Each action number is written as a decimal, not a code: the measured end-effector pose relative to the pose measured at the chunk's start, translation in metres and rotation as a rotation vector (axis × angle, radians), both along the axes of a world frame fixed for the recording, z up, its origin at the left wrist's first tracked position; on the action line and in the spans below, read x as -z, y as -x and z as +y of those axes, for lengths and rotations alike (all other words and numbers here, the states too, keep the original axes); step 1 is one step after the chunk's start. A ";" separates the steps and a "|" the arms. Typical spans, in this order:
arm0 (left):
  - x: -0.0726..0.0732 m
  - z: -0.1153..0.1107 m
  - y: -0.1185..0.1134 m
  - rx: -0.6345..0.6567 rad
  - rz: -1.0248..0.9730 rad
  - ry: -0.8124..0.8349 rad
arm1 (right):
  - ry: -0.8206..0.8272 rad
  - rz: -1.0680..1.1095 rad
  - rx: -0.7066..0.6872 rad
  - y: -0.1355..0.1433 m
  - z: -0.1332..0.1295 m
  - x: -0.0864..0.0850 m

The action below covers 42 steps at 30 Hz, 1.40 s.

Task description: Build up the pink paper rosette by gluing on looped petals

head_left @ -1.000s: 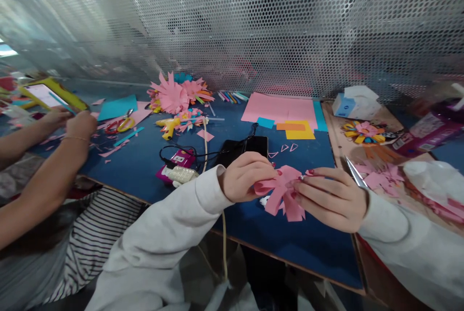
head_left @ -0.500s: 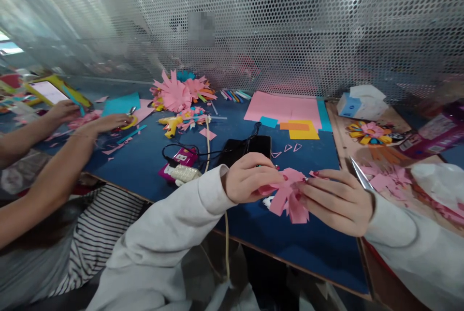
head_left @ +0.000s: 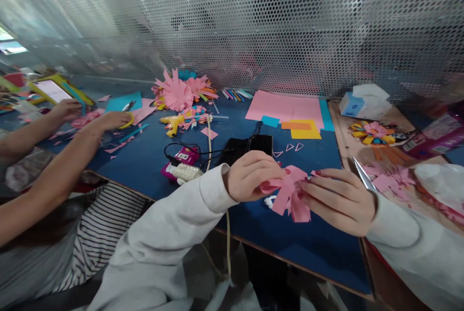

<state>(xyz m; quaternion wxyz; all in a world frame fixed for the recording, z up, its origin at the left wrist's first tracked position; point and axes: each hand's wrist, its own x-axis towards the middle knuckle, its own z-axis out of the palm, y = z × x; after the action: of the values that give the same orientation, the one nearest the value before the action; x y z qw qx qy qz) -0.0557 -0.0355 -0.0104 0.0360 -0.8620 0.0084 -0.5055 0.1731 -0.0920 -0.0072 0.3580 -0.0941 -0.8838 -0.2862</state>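
Note:
Between my two hands hangs a pink paper flower (head_left: 290,194) with strips cut as petals, held above the front of the blue table (head_left: 311,248). My left hand (head_left: 253,175) pinches its left side, the fingers curled over the paper. On the other side, the fingertips of my right hand (head_left: 339,199) are closed on the flower's petals. A small white object (head_left: 269,201) lies partly hidden under the flower. Behind my left hand is a black phone (head_left: 266,144), partly covered. Scissor blades (head_left: 362,174) point up beyond my right wrist.
A yellow glue gun (head_left: 173,125), a purple power strip (head_left: 185,157) and cables are to the left. Finished paper flowers (head_left: 179,92) and pink sheets (head_left: 286,108) lie at the back. A tissue box (head_left: 362,104) stands right. At left, a co-worker's hand (head_left: 112,121) holds yellow-handled scissors (head_left: 127,120).
My hands stay on the pink flower, which has turned only slightly. The whole view has shifted a little. The co-worker's scissors have tilted.

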 end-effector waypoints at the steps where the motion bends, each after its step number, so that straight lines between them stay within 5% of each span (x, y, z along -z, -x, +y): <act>1: 0.000 0.000 0.000 -0.003 0.009 0.009 | 0.008 0.009 -0.001 0.000 0.000 0.000; 7: 0.001 0.000 0.001 -0.128 0.011 0.193 | 0.227 0.226 0.017 0.006 0.002 -0.006; 14: 0.010 0.003 -0.001 -0.259 0.036 0.640 | 0.932 0.861 0.219 0.019 0.007 -0.002; 21: 0.008 0.001 -0.002 -0.263 0.076 0.868 | 1.557 1.175 0.130 0.020 0.015 -0.003; 29: 0.017 0.004 -0.004 -0.289 0.100 0.834 | 1.758 1.232 0.173 0.015 0.026 -0.009; 37: 0.027 -0.006 -0.010 -0.394 0.303 0.572 | 1.649 1.162 0.291 -0.053 0.049 -0.047; 40: 0.029 -0.009 -0.013 -0.384 0.387 0.534 | 1.754 1.058 0.315 -0.063 0.058 -0.036; 42: 0.031 -0.007 -0.014 -0.378 0.414 0.512 | 1.738 0.777 0.457 -0.066 0.065 -0.019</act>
<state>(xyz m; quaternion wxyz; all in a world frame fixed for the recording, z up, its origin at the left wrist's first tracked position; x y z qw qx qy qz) -0.0414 -0.0430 -0.0413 -0.0904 -0.9134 -0.2705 -0.2905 0.2391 -0.0269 0.0120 0.3660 -0.5818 -0.5676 0.4532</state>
